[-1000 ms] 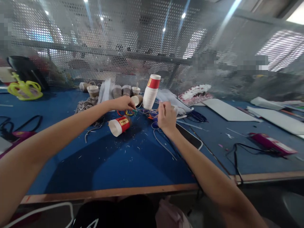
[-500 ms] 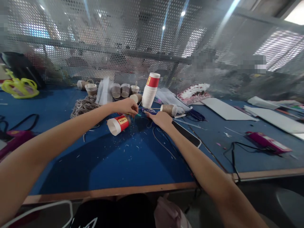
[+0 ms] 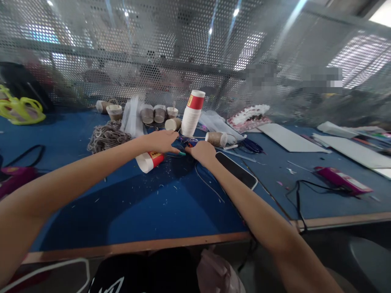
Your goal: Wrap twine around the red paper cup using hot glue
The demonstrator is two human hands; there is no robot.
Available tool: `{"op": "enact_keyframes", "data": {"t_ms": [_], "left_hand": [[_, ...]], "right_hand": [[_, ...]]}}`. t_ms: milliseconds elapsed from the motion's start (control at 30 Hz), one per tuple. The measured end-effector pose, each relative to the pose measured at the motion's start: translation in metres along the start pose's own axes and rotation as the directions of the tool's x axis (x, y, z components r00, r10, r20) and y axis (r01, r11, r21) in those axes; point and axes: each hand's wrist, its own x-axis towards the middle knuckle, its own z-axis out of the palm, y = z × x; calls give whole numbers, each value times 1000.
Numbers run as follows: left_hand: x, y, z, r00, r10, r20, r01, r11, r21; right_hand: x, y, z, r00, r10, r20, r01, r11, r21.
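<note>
My left hand point(image 3: 163, 141) reaches over the middle of the table, fingers stretched and apart, thumb close to a small teal tip point(image 3: 182, 154). Beside it my right hand point(image 3: 202, 152) has its fingers curled at a dark blue and purple item point(image 3: 190, 141); what they grip is hidden. Under my left wrist lies a red and white paper cup point(image 3: 149, 162) on its side. Just behind the hands stands a tall stack of paper cups point(image 3: 192, 116). A twine-wrapped cup point(image 3: 216, 139) lies right of it.
A phone point(image 3: 240, 170) lies by my right forearm. Grey yarn point(image 3: 107, 136) and several wrapped cups point(image 3: 147, 114) sit back left. White boards point(image 3: 293, 138) and a magenta device point(image 3: 343, 180) with a black cord are on the right. A yellow crown-shaped piece point(image 3: 23, 110) stands far left.
My left hand's fingers have spread from a pinch near the teal tip. My right hand has shifted slightly, still beside the dark blue item. The view has moved a little.
</note>
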Motion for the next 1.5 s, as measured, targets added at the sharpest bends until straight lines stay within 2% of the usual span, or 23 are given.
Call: {"op": "enact_keyframes", "data": {"t_ms": [33, 133, 300, 433, 500, 567, 667, 733, 800, 900, 967, 1067, 1167, 1267, 1367, 1500], "left_hand": [[-9, 3, -2, 997, -82, 2, 82, 996, 25], [-37, 10, -1, 975, -217, 53, 218, 976, -5], [-72, 5, 11, 963, -260, 76, 262, 965, -16], [-85, -7, 20, 933, -358, -23, 345, 912, -221], [-88, -13, 25, 915, -389, -111, 323, 867, -380], [-89, -18, 33, 901, -390, -190, 224, 794, -565], [-89, -22, 49, 922, -333, -198, 43, 595, -802], [-89, -23, 57, 929, -319, -185, -9, 481, -876], [-90, -24, 62, 923, -343, -175, -20, 412, -911], [-92, -24, 61, 911, -384, -153, -33, 301, -953], [-92, -23, 57, 925, -360, -120, -46, 208, -977], [-82, -17, 49, 966, -242, -95, -67, 123, -990], [-58, -5, 44, 995, -81, -58, -47, 130, -990], [-29, 7, 44, 998, -25, -56, -54, 84, -995], [-8, 12, 47, 997, 64, 46, 39, 105, -994], [4, 11, 52, 985, 149, 90, 63, 179, -982]], "right_hand": [[-1, -1, 0, 1000, -11, -9, 11, 1000, 9], [-4, -2, 0, 999, -15, -45, 17, 999, 42], [-15, -9, -6, 989, -8, -147, 23, 994, 105], [-24, -15, -14, 973, -2, -231, 43, 984, 174], [-24, -14, -18, 966, 4, -258, 57, 971, 231], [-20, -10, -21, 966, 5, -257, 76, 949, 306], [-13, -2, -25, 971, 12, -238, 95, 895, 435], [-8, 2, -26, 977, 15, -210, 99, 847, 522], [-5, 4, -27, 987, 7, -160, 92, 794, 601], [-1, 6, -25, 995, -15, -99, 79, 721, 688], [0, 7, -24, 996, -28, -81, 79, 681, 728], [2, 9, -23, 996, -47, -74, 87, 635, 767], [3, 10, -21, 996, -66, -64, 91, 609, 788], [3, 10, -20, 996, -77, -49, 86, 608, 789], [3, 11, -19, 996, -76, -47, 84, 627, 774], [7, 17, -22, 996, -31, -82, 82, 673, 735]]}}
